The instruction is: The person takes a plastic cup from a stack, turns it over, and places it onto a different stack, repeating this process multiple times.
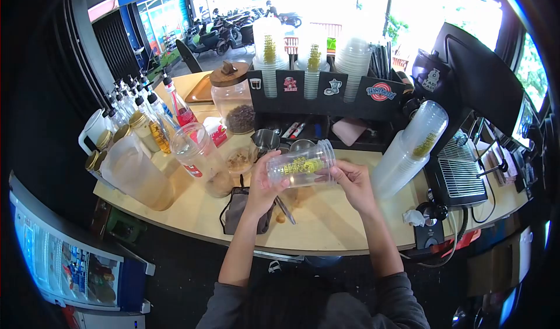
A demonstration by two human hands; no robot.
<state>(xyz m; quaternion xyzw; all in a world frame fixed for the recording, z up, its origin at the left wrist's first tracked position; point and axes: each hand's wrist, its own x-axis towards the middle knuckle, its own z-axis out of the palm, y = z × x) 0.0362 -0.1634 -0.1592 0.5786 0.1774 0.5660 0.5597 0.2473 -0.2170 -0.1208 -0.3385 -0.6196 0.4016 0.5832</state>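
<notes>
I hold a clear plastic cup [301, 166] with a yellow print on its side, lying sideways above the wooden counter [326, 224]. My left hand [263, 184] grips its base end from the left. My right hand [354, 180] grips its rim end on the right. Below the cup lie a dark cloth [238, 209] and a metal spoon [286, 210]. A tilted stack of the same cups [408, 151] leans just right of my right hand.
Syrup bottles [149, 110], plastic jars [198, 154] and a jug [137, 174] crowd the counter's left. A black organiser [326, 90] with cup and lid stacks stands behind. A steel pitcher [265, 139] sits near it. A black machine with grille [458, 174] fills the right.
</notes>
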